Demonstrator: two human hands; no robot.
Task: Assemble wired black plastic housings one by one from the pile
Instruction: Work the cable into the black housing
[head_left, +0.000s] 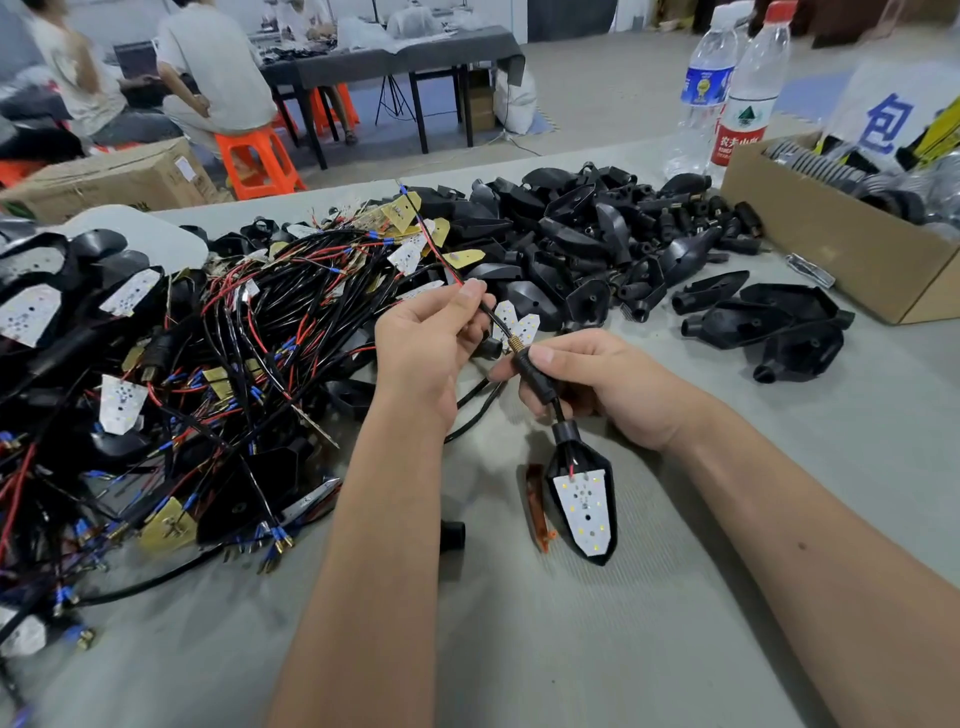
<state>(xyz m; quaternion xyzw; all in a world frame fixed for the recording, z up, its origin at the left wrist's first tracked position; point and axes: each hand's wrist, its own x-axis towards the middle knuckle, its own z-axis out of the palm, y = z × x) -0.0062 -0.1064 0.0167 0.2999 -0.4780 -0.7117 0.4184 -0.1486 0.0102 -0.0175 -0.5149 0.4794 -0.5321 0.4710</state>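
The right hand is pinching the rigid black stem above the worktop; the light housing is dangling below. The left hand is pinching its limp, thin wire; the stem seems the safer grip.

assembly workshop | piled black housings | wire tangle | seated workers on stools

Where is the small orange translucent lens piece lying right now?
In the head view, the small orange translucent lens piece lies on the grey table, just left of the black plastic housing with a white LED board hanging below the right hand.
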